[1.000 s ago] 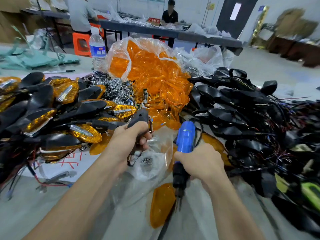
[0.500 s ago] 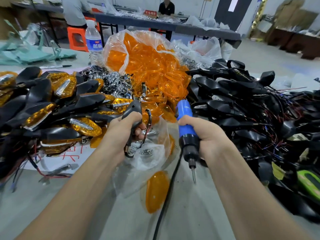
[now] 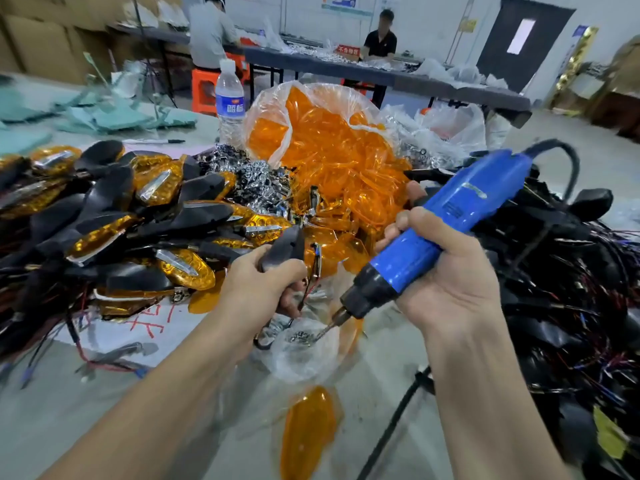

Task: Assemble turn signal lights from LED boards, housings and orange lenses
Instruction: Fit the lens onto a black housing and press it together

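My left hand (image 3: 258,289) grips a black housing (image 3: 284,249) with thin wires hanging from it, just above a clear bag of small screws (image 3: 301,344). My right hand (image 3: 446,275) holds a blue electric screwdriver (image 3: 440,233), tilted down to the left, its bit tip dipping into the screws in that bag. A loose orange lens (image 3: 308,434) lies on the table nearer to me. Behind the hands a clear bag of orange lenses (image 3: 329,150) spills open. Assembled lights (image 3: 145,216) are piled at the left.
Black housings with tangled wires (image 3: 571,278) are heaped at the right. A water bottle (image 3: 229,98) stands behind the lens bag, beside a pile of shiny metal parts (image 3: 256,183). The screwdriver's cord (image 3: 391,424) runs toward me. Two people work at a far table (image 3: 415,77).
My right hand swung the screwdriver from upright to a steep left tilt and lowered its bit into the screw bag. My left hand kept the housing in about the same place.
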A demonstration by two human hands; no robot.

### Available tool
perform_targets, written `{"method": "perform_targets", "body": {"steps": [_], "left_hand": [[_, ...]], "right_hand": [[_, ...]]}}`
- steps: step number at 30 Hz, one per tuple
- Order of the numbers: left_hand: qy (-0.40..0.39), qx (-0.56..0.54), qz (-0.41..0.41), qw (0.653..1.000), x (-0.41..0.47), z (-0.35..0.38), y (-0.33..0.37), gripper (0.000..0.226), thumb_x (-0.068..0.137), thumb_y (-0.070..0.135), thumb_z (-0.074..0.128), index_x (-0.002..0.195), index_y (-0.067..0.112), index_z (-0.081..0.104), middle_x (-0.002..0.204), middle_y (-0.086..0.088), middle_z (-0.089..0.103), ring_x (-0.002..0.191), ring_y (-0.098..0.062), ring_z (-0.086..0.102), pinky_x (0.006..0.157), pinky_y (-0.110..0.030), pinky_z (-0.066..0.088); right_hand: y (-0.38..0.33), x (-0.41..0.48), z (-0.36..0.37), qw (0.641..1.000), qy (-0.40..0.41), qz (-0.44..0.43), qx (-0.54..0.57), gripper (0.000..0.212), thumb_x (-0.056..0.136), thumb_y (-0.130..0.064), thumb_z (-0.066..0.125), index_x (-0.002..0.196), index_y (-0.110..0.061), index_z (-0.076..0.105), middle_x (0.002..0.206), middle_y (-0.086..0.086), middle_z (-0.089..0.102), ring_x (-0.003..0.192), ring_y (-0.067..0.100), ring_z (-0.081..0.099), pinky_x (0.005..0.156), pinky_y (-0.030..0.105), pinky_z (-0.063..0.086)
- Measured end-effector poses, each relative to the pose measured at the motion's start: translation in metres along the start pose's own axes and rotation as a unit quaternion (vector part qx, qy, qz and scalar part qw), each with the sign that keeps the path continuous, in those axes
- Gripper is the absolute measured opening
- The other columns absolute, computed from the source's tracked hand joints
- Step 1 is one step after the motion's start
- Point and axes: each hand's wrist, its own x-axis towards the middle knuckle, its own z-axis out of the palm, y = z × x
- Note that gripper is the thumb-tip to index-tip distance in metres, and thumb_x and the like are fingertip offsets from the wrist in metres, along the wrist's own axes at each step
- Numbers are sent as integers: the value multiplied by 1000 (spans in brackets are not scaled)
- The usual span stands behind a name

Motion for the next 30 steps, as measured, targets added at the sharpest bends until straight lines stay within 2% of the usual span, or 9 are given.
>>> {"method": "perform_targets", "body": {"steps": [4, 8, 10, 13, 16, 20, 23, 26, 30], "left_hand": [[10, 53, 3, 999, 2, -1, -2, 9, 88, 14, 72, 91, 7, 67, 61, -6, 60, 50, -20, 56, 54, -37, 57], [48, 200, 31, 978, -3, 0, 2, 29, 67, 43, 71, 82, 21, 59, 55, 9, 57, 49, -22, 68, 40, -20, 42], [68, 274, 49, 958, -3, 0, 1, 34, 60, 54, 65, 80, 29, 55, 61, 11, 59, 53, -22, 66, 39, -22, 41], [79, 323, 69, 940, -3, 1, -3, 29, 65, 53, 65, 80, 36, 46, 65, 20, 61, 52, -12, 61, 37, -16, 38], [112, 358, 69, 924, -2, 0, -2, 30, 65, 56, 62, 80, 37, 44, 67, 30, 58, 53, 2, 54, 37, -22, 31], [149, 389, 65, 907, -5, 3, -3, 35, 64, 59, 60, 76, 29, 46, 58, 11, 55, 49, -10, 48, 46, -28, 28], [142, 406, 80, 899, -7, 4, -5, 32, 72, 55, 67, 78, 29, 49, 61, 7, 57, 52, -13, 50, 46, -29, 31], [126, 411, 86, 899, -8, 3, -5, 25, 76, 50, 68, 79, 30, 53, 79, 29, 61, 70, -5, 57, 47, -29, 34], [122, 419, 97, 895, -9, 5, -7, 25, 76, 49, 67, 78, 27, 57, 81, 29, 61, 59, -12, 54, 49, -30, 38]], "right_hand": [[-3, 10, -5, 994, -48, -15, 95, 44, 69, 3, 68, 108, -14, 56, 78, 3, 50, 70, 19, 50, 75, 32, 50], [8, 15, -16, 994, 27, -61, 86, 26, 80, 9, 54, 93, -13, 56, 77, 4, 57, 67, 18, 57, 71, 30, 55], [15, 14, -25, 991, 46, -81, 96, 26, 85, 10, 49, 88, -15, 55, 76, 2, 58, 67, 17, 58, 70, 29, 56], [24, 11, -36, 988, 42, -111, 98, 27, 86, 8, 49, 90, -18, 56, 77, -1, 59, 69, 15, 60, 75, 30, 56], [27, 13, -43, 985, 47, -133, 101, 30, 85, 6, 54, 102, -19, 58, 78, -1, 60, 71, 15, 61, 79, 31, 55], [24, 18, -52, 980, 57, -127, 139, 30, 87, 5, 58, 103, -20, 57, 81, -2, 61, 72, 15, 64, 74, 37, 60], [26, 18, -56, 981, 46, -118, 146, 30, 85, 3, 63, 102, -22, 58, 84, -4, 61, 77, 14, 65, 84, 43, 60], [30, 17, -57, 981, 35, -116, 148, 32, 84, 3, 64, 103, -22, 58, 85, -3, 60, 78, 14, 65, 79, 39, 60], [31, 17, -57, 982, 23, -121, 144, 31, 86, 3, 62, 103, -23, 58, 85, -4, 59, 79, 13, 65, 78, 38, 60]]}}
